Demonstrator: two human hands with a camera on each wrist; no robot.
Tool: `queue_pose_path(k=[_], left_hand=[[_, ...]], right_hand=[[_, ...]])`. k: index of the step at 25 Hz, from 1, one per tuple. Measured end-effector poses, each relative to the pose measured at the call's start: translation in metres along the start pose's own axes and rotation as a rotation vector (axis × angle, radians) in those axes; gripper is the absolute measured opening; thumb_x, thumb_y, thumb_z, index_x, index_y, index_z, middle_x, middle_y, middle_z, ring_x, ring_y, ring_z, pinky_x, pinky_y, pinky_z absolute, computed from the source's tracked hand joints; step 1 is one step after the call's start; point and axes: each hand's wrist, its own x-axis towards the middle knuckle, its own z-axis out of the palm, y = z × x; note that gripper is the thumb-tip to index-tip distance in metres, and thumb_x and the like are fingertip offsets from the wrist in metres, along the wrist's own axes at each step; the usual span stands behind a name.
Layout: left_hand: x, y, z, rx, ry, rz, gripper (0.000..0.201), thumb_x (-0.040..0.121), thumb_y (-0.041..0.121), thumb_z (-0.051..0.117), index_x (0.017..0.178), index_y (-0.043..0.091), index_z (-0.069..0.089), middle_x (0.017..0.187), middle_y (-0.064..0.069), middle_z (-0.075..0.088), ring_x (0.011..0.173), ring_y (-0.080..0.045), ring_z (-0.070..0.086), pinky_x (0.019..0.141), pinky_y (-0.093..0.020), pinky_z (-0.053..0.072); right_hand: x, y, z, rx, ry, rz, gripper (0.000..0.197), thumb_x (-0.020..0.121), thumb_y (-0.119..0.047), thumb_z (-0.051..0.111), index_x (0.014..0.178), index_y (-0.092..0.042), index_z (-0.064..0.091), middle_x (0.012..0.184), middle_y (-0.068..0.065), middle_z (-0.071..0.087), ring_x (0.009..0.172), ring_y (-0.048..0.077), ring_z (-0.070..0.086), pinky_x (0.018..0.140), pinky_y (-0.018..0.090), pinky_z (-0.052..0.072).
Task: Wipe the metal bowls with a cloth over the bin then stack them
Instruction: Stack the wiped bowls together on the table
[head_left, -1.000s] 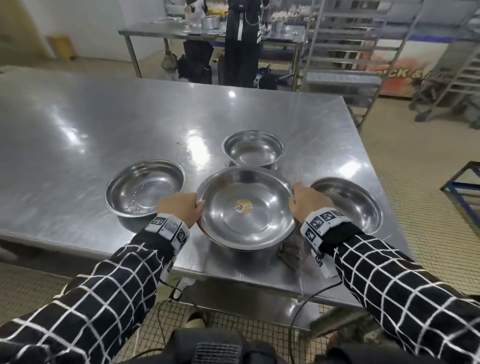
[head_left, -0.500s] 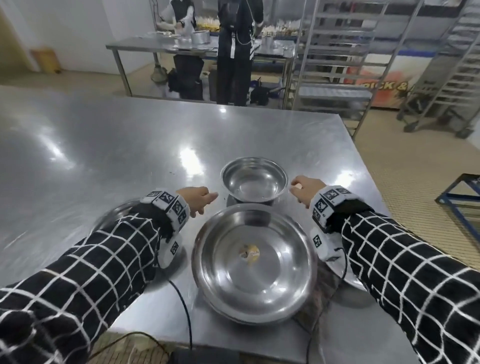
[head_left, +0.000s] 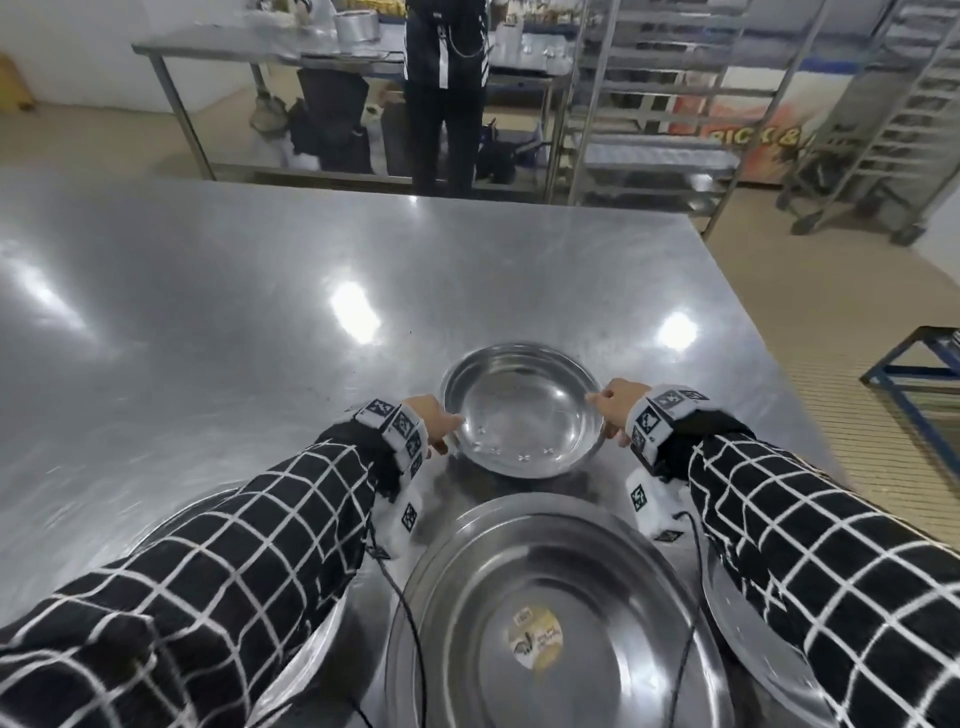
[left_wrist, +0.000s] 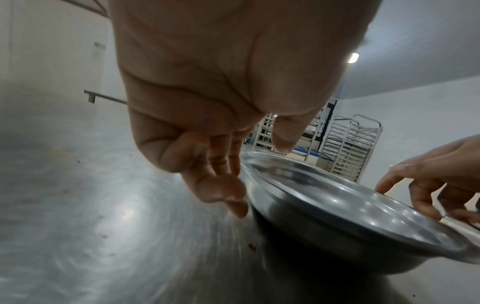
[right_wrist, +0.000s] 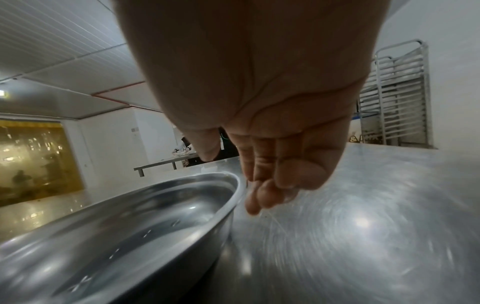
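Hands (head_left: 524, 413) flank small bowl (head_left: 522, 410) at its rim, fingers loose.

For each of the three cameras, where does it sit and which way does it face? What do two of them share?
Head: high, facing forward and down at the steel table; both checked sleeves and hands show.
Left wrist: under the left hand, facing the small bowl; the right hand shows too.
Right wrist: under the right hand, facing that bowl's rim.
Shared: all views show the small bowl.
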Motion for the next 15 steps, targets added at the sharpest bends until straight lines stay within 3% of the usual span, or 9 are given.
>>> queue_pose_path(k=[1, 3, 6, 9, 12, 15], left_hand=[[0.005, 0.0, 0.0, 0.013, -0.003, 0.009, 0.038, 0.099, 0.034, 0.047, 0.113, 0.003, 0.064, 0.109, -0.008, 0.071, 0.063, -0.011, 0.057, 0.054, -0.016, 0.042], [0.008, 0.001, 0.0, 0.034, 0.003, 0.018, 0.033, 0.097, 0.03, 0.05, 0.107, 0.003, 0.068, 0.098, -0.005, 0.071, 0.059, -0.005, 0.052, 0.052, -0.012, 0.037], [0.008, 0.005, -0.003, -0.01, 0.056, 0.027, 0.029, 0.097, 0.029, 0.052, 0.1, 0.005, 0.068, 0.072, 0.005, 0.061, 0.056, -0.002, 0.048, 0.048, -0.014, 0.034], [-0.003, 0.011, -0.013, -0.083, 0.142, 0.064, 0.025, 0.094, 0.029, 0.056, 0.084, 0.009, 0.064, 0.081, 0.002, 0.064, 0.059, -0.003, 0.051, 0.049, -0.015, 0.033], [-0.023, 0.018, -0.025, -0.108, 0.229, 0.101, 0.027, 0.093, 0.029, 0.057, 0.082, 0.007, 0.068, 0.08, -0.005, 0.066, 0.056, -0.007, 0.052, 0.048, -0.02, 0.035], [-0.055, 0.025, -0.028, -0.145, 0.3, 0.132, 0.025, 0.092, 0.028, 0.057, 0.077, 0.009, 0.063, 0.077, -0.002, 0.066, 0.055, -0.009, 0.052, 0.046, -0.02, 0.034]], right_hand=[[0.004, 0.001, 0.001, 0.0, -0.007, 0.004, 0.034, 0.098, -0.034, 0.048, 0.108, -0.002, 0.054, 0.092, 0.011, 0.067, 0.068, 0.019, 0.059, 0.067, 0.029, 0.05], [0.007, 0.003, 0.0, 0.001, -0.01, 0.005, 0.027, 0.093, -0.024, 0.058, 0.109, -0.002, 0.053, 0.087, 0.01, 0.066, 0.078, 0.024, 0.065, 0.075, 0.035, 0.054], [0.005, 0.004, -0.006, 0.017, 0.025, 0.007, 0.03, 0.09, -0.017, 0.061, 0.117, -0.006, 0.054, 0.095, 0.013, 0.067, 0.083, 0.026, 0.063, 0.083, 0.037, 0.053], [-0.007, 0.003, -0.015, 0.047, 0.139, -0.044, 0.033, 0.091, -0.017, 0.059, 0.121, -0.006, 0.051, 0.092, 0.011, 0.062, 0.076, 0.023, 0.057, 0.068, 0.03, 0.048], [-0.027, 0.005, -0.026, 0.17, 0.273, -0.063, 0.032, 0.089, -0.014, 0.058, 0.12, -0.012, 0.051, 0.089, 0.008, 0.06, 0.063, 0.017, 0.053, 0.052, 0.024, 0.039], [-0.057, 0.014, -0.035, 0.306, 0.348, -0.119, 0.026, 0.087, -0.015, 0.058, 0.112, -0.015, 0.052, 0.09, 0.008, 0.062, 0.065, 0.018, 0.054, 0.057, 0.027, 0.046]])
